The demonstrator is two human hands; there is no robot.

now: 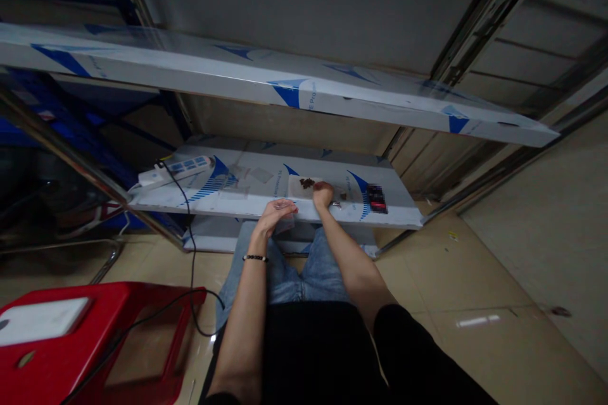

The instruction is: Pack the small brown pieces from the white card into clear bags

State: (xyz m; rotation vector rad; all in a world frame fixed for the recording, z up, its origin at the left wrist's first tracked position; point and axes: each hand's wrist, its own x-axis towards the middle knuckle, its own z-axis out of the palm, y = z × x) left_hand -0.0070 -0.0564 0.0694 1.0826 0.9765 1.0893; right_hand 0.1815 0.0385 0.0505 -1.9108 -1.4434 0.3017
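Note:
My left hand (pixel 274 213) is at the front edge of the lower shelf, fingers closed on a clear plastic bag (pixel 285 225) that hangs by the edge. Just right of it, my right hand (pixel 323 193) is curled over the shelf; whatever its fingers hold is hidden. Touching or very near those fingers lies a small pile of brown pieces (pixel 306 183) on a white sheet or shallow tray (pixel 295 188). Right of that hand are a small clear bag with brown bits (pixel 342 195) and a small shiny metallic item (pixel 336 204), too small to name.
The lower shelf (pixel 251 193) carries a white power strip (pixel 185 166), flat clear bags (pixel 261 174) and a dark, pixelated item (pixel 377 198). An upper shelf (pixel 228 83) juts out above. A black cable (pixel 190 234) hangs left, near a red stool (pixel 109 304) bearing a white phone (pixel 42 321).

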